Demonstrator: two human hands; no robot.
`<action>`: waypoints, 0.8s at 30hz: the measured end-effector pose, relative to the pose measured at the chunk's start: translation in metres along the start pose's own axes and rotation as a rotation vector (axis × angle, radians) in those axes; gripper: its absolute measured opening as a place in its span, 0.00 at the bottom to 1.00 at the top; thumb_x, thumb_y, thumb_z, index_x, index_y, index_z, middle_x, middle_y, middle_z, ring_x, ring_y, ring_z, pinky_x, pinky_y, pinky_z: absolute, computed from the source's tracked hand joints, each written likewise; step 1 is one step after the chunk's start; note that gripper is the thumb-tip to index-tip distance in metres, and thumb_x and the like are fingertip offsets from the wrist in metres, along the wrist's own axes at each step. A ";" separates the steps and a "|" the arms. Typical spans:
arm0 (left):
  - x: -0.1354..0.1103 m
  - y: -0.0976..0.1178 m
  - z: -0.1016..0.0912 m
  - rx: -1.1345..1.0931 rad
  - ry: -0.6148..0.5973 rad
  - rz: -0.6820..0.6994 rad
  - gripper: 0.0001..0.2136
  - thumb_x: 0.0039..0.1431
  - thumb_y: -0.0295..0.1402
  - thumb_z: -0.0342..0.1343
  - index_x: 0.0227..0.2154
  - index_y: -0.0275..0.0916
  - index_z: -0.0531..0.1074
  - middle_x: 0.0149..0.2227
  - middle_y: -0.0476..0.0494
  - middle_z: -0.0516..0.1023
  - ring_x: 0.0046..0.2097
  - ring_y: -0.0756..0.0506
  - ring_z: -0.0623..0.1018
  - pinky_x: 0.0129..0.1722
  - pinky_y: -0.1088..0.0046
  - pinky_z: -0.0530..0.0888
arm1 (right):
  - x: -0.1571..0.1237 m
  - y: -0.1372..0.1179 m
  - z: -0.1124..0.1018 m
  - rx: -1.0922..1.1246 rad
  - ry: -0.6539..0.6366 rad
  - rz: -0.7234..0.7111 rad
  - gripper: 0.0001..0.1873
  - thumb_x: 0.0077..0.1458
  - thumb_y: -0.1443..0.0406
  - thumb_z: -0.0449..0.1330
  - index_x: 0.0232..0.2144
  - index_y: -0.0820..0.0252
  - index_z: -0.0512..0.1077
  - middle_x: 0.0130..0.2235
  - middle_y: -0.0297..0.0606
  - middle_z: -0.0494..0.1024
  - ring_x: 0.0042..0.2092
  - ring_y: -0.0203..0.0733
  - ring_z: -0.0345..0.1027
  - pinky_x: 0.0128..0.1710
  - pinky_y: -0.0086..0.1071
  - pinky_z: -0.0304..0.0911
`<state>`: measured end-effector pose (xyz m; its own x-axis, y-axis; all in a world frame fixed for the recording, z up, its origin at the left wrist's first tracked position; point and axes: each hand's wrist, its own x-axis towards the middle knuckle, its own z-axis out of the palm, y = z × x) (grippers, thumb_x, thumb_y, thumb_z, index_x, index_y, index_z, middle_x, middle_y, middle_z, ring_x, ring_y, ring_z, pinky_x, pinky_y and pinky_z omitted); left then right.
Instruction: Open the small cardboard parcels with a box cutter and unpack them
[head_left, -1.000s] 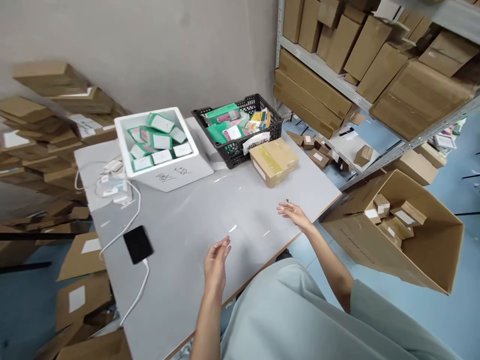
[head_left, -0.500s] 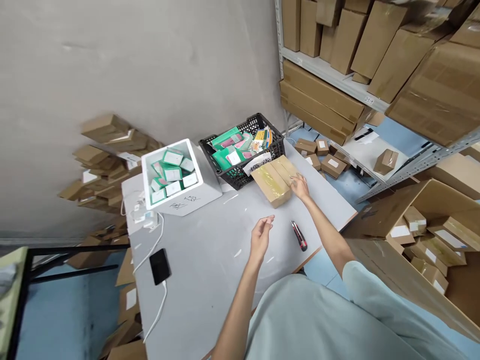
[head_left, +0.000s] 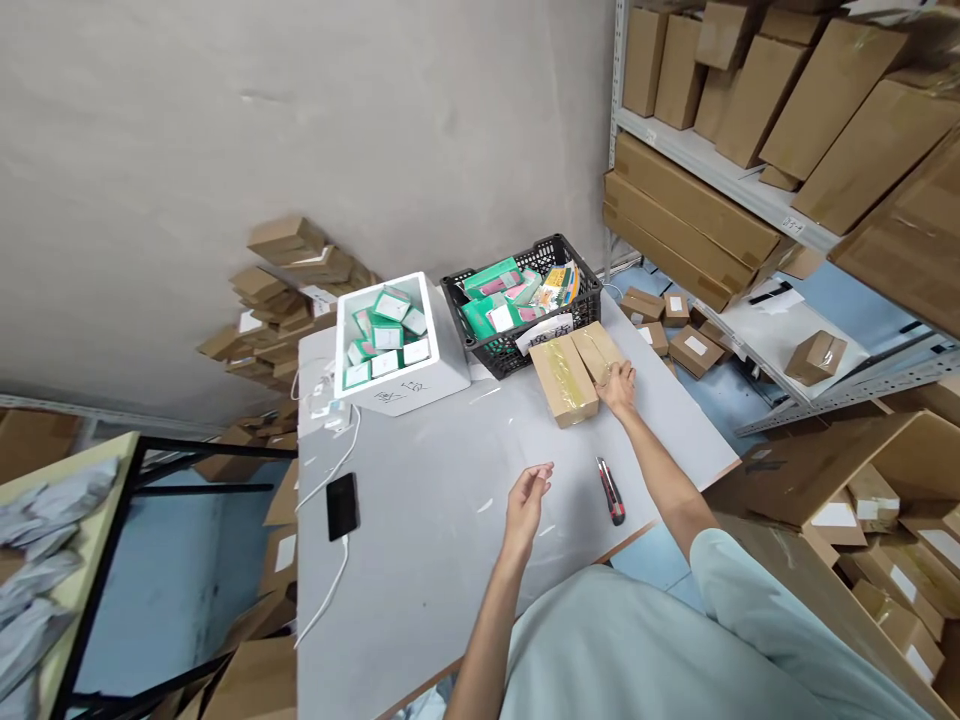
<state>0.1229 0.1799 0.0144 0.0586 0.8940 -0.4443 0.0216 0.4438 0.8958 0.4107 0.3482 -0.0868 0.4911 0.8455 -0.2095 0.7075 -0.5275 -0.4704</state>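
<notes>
Two cardboard boxes lie side by side on the table, close to the black crate. Clear tape runs along the top of the left cardboard box. At the near end of the right cardboard box, my right hand has its fingers bent over the edge; the fingertips are partly hidden. My left hand hovers over the table in front of the boxes, half curled, thumb and fingers slightly apart, with nothing visible in it. Between my forearms lies a red and black utility knife.
A white foam box and a black plastic crate hold green packs. A phone with a white cable lies on the left. Shelving with cartons stands at the right, above a large open carton of small boxes.
The camera view has shifted, moving the scene rightward. My right hand has slid to the near end of the right box, and the boxes have turned slightly. My left hand stays raised.
</notes>
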 end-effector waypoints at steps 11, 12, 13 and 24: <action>-0.003 0.005 -0.015 -0.078 -0.030 0.026 0.34 0.48 0.68 0.72 0.43 0.42 0.84 0.59 0.29 0.86 0.64 0.29 0.82 0.66 0.46 0.77 | -0.030 -0.020 -0.005 -0.039 0.029 -0.138 0.36 0.75 0.55 0.54 0.75 0.70 0.63 0.82 0.68 0.51 0.84 0.67 0.41 0.79 0.57 0.48; -0.003 0.005 -0.017 -0.086 -0.034 0.028 0.34 0.48 0.68 0.72 0.42 0.42 0.84 0.58 0.29 0.86 0.64 0.29 0.82 0.66 0.46 0.77 | -0.034 -0.028 -0.003 -0.043 0.022 -0.154 0.37 0.75 0.53 0.55 0.76 0.69 0.62 0.82 0.67 0.52 0.84 0.66 0.43 0.80 0.55 0.48; -0.004 0.005 -0.019 -0.092 -0.039 0.031 0.34 0.48 0.68 0.72 0.42 0.42 0.84 0.58 0.29 0.86 0.64 0.29 0.82 0.66 0.46 0.77 | -0.038 -0.036 0.000 -0.050 0.008 -0.165 0.40 0.74 0.51 0.57 0.77 0.69 0.62 0.82 0.67 0.53 0.83 0.65 0.45 0.80 0.54 0.48; -0.016 -0.001 -0.068 -0.158 0.012 0.089 0.33 0.48 0.68 0.73 0.42 0.43 0.85 0.57 0.30 0.87 0.62 0.29 0.84 0.66 0.45 0.78 | -0.086 -0.094 0.035 -0.186 -0.076 -0.060 0.62 0.57 0.49 0.75 0.81 0.69 0.52 0.82 0.75 0.44 0.83 0.75 0.41 0.79 0.65 0.42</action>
<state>0.0540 0.1690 0.0206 0.0415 0.9304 -0.3641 -0.1402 0.3662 0.9199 0.2843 0.3282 -0.0551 0.4102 0.8761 -0.2534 0.8195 -0.4760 -0.3192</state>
